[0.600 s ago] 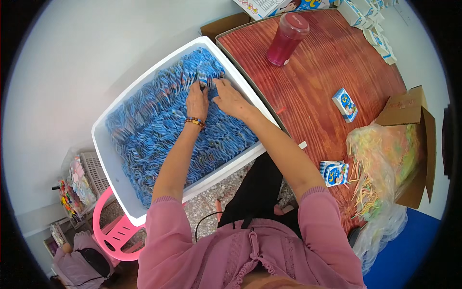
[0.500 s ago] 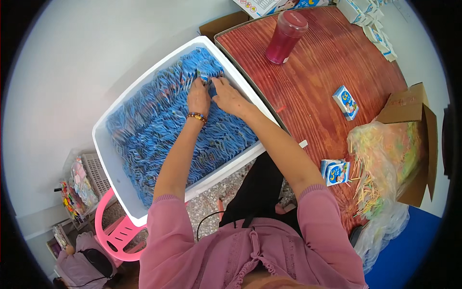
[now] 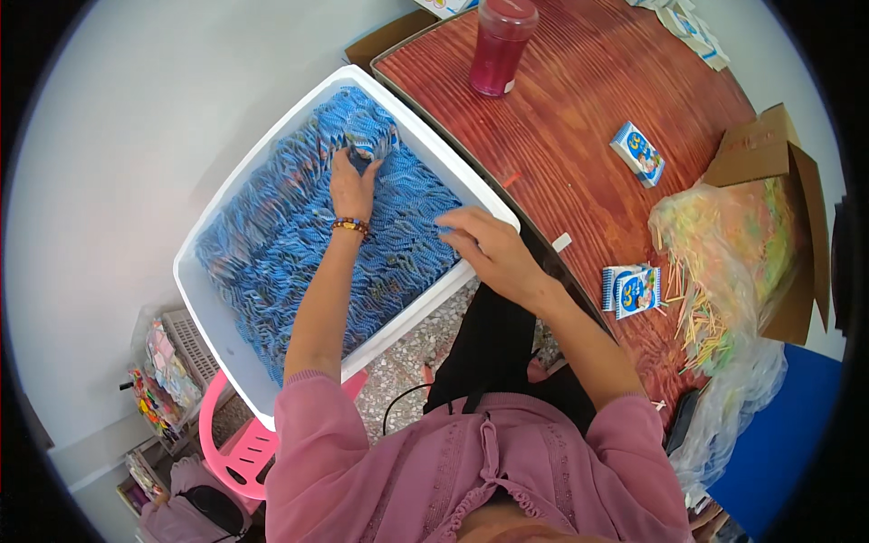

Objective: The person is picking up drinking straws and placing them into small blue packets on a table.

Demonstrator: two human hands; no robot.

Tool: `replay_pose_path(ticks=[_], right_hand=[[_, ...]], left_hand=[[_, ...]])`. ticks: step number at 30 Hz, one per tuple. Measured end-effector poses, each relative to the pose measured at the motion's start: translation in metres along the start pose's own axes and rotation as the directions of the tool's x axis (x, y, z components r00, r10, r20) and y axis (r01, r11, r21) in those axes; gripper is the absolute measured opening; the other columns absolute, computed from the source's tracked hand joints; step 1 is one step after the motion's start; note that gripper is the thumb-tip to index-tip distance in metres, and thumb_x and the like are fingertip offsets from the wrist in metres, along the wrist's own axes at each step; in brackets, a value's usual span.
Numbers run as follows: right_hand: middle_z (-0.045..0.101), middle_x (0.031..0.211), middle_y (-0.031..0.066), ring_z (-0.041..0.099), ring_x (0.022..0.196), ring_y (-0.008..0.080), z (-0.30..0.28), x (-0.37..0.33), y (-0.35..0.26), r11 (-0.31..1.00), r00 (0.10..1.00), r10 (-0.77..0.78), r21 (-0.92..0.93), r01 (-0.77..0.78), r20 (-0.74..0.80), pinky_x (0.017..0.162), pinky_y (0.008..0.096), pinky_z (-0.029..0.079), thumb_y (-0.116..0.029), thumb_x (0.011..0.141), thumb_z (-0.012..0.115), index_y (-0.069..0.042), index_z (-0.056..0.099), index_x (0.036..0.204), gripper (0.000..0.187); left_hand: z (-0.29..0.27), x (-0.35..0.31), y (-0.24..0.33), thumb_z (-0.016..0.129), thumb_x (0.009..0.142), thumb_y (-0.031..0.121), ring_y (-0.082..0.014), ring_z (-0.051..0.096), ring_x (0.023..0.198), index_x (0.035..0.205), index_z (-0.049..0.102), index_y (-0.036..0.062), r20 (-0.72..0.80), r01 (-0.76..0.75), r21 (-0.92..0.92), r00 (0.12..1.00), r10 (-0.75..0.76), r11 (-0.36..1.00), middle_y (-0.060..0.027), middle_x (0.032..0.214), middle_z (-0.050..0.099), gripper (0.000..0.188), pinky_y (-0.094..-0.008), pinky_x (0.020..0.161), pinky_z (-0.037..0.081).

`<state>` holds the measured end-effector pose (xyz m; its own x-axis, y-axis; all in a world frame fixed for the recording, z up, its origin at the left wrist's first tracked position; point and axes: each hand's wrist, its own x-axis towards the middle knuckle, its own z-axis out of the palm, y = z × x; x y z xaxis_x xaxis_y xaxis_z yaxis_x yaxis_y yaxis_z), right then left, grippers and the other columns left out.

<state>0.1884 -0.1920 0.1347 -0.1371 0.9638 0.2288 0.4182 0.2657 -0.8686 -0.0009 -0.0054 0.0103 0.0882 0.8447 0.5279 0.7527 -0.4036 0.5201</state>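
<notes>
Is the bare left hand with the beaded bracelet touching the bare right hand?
Apart: the head view shows blue-and-white packets plainly visible in the gap between the left hand and right hand.

The left arm reaches forward and looks nearly straight, the left forearm (image 3: 319,299) crossing over the near edge of the tub (image 3: 407,319); the left wrist (image 3: 347,233) runs almost in line with it; the left hand (image 3: 351,190) is down inside the tub toward its far corner, back upward, fingers pointing away from the body and thumb parted to the right; its fingertips are partly hidden, their grip unclear; the right arm bends at the elbow, the right forearm (image 3: 590,348) slanting inward over the left edge of the table (image 3: 579,100); the right hand (image 3: 495,255) hovers by the tub's right corner, fingers pointing left and loosely curved, thumb below them with a gap between.
</notes>
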Motion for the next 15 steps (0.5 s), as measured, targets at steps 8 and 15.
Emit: replay_pose_path(ticks=[8, 15], right_hand=[[0.060, 0.101, 0.0126, 0.066, 0.085, 0.0194, -0.018, -0.100, -0.023, 0.987, 0.958, 0.157, 0.077, -0.143, -0.241, 0.074, 0.0257, 0.051, 0.004, 0.090, 0.052, 0.002, 0.059, 0.109, 0.020], [0.060, 0.101, 0.0127, 0.066, 0.086, 0.0195, -0.023, -0.133, -0.035, 0.978, 0.916, 0.206, 0.084, -0.189, -0.343, 0.070, 0.0260, 0.052, 0.005, 0.089, 0.053, 0.001, 0.060, 0.108, 0.021]], left_hand=[[0.007, 0.018, -0.014, 0.066, 0.084, 0.025, -0.0392, 0.060, 0.082, 0.090, 0.056, 0.0004, 0.247, 0.042, 0.223, 0.964, -0.098, 0.974, -0.0208, 0.089, 0.063, 0.027, -0.0465, 0.068, 0.047], [-0.005, 0.006, -0.013, 0.072, 0.077, 0.037, -0.0399, 0.060, 0.090, 0.108, 0.057, -0.0054, 0.185, -0.049, 0.171, 0.983, 0.017, 0.984, -0.0245, 0.099, 0.063, 0.054, -0.0443, 0.077, 0.049]])
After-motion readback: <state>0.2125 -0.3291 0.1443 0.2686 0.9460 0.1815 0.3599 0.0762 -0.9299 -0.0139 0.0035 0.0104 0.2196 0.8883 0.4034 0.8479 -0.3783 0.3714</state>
